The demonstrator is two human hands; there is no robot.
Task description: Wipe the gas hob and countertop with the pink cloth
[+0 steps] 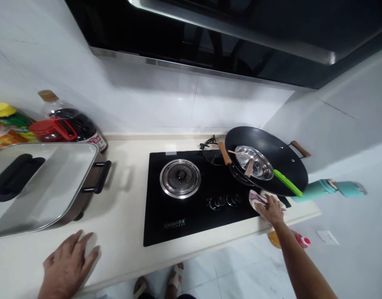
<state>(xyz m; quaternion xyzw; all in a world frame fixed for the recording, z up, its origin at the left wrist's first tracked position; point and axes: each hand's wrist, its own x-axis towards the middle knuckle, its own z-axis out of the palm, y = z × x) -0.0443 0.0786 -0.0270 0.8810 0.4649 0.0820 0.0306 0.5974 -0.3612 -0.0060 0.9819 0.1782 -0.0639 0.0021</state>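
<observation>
My right hand (272, 209) presses a white and purple cloth (256, 200) onto the front right part of the black gas stove (191, 216), its fingers over the fabric. Just behind it stands a black wok (281, 160) with wooden handles, covering the right burner. Inside the wok are a steel bowl (262, 169), a green-handled utensil (286, 182) and some wooden sticks (249, 167). My left hand (66, 265) lies with fingers apart on the white counter (122, 241), holding nothing. The left burner (180, 178) is uncovered, and its pan support (209, 143) sits at the back.
At left is an electric pan (66, 182) with a glass lid. Behind it stand a dark sauce bottle (75, 118) and a red-lidded jar (52, 128). A range hood (209, 54) hangs overhead. A turquoise bottle (318, 189) stands right of the wok.
</observation>
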